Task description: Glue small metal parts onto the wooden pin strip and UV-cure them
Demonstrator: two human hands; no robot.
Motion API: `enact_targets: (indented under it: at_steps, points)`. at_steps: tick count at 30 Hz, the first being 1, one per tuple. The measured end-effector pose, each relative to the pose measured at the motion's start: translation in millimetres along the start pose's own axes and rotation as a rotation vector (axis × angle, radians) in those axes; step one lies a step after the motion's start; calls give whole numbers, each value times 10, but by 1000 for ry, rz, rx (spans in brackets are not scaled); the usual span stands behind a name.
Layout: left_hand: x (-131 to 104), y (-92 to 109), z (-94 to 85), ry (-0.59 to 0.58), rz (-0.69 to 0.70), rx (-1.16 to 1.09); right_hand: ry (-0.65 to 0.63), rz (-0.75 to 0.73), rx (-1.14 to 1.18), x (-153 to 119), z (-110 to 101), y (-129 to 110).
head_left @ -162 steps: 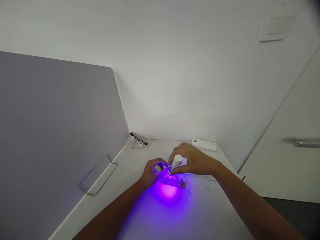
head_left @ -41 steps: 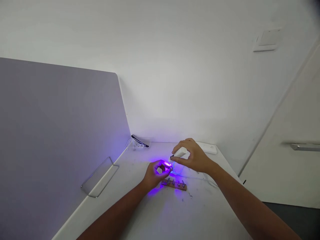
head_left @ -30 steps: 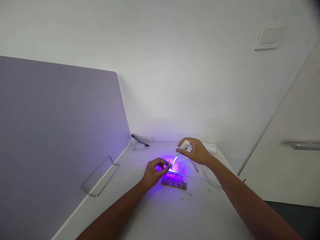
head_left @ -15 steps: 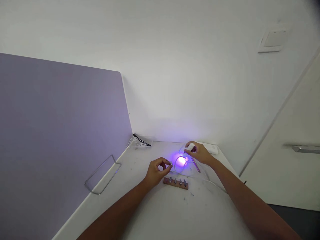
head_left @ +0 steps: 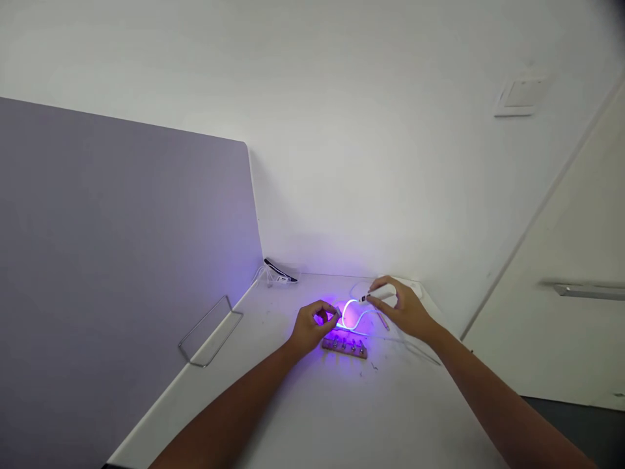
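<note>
My right hand (head_left: 403, 309) holds a white handheld lamp (head_left: 383, 293) between thumb and fingers, and its tip points left, with violet light falling on the tabletop. To the left, my left hand (head_left: 312, 326) pinches a small whitish piece (head_left: 338, 312) at its fingertips, too small to name. A thin white cable (head_left: 359, 320) curls between the hands, lit blue-violet. Just in front of it lies a brown strip (head_left: 344, 347) with several metal pieces standing on it. Partly behind the cable and near my right hand is a thin pinkish stick (head_left: 382, 320).
A clear tray (head_left: 293, 270) with a black item and white cables stands in the back left corner. A wire frame (head_left: 209, 332) juts over the left edge beside the grey-purple panel (head_left: 122, 260). Behind my right hand lies a white box (head_left: 415, 286).
The lamp in my right hand has turned from pointing down to pointing left. Its violet light now reaches the cable, the brown strip and my left fingertips. The camera view has shifted slightly.
</note>
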State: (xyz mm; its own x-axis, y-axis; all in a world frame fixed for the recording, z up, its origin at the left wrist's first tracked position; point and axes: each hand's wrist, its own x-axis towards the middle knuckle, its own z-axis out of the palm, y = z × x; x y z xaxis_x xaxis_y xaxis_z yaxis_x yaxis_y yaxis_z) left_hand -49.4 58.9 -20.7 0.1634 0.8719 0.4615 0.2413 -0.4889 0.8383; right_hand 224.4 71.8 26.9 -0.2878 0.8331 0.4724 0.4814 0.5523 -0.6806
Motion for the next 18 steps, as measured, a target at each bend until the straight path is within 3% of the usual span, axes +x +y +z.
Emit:
enact_targets:
  at_steps: [3,7,13,18]
  points:
    - [-30,96,33,-38,12,-20,16,30,86,-350,105,-36]
    - [-111,234,143,-111,46,-52,160,86,236,-655,231,-104]
    - [-198,425,270,-138,60,-58,214,39,345,-735,264,-144]
    - [-199,414,250,-143,35,3,248,24,406,-798,238,-156]
